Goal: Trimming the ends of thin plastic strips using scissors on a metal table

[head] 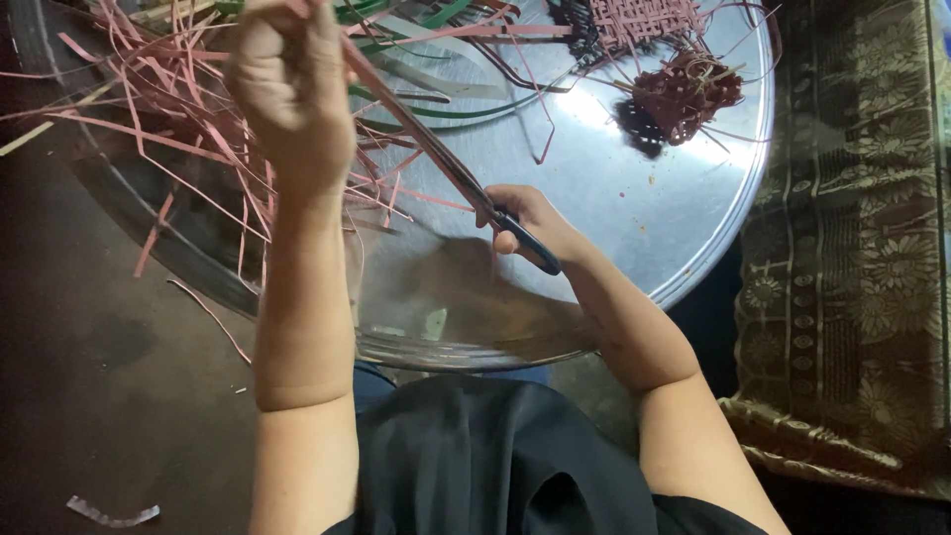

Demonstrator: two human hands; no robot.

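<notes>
I am seeing pink strips fanning across a silver tray, its metal shining pale grey and glaring white where light is striking it. Green strips are showing among the pink near the top. A pink mat is displaying an open lattice weave, and a maroon bundle is sitting darker beside it. The scissors are showing grey blades and dark blue handles. A cloth is carrying an olive-gold floral pattern with banded borders. My garment is reading black, with blue peeking above it. The floor is looking dark brown.
</notes>
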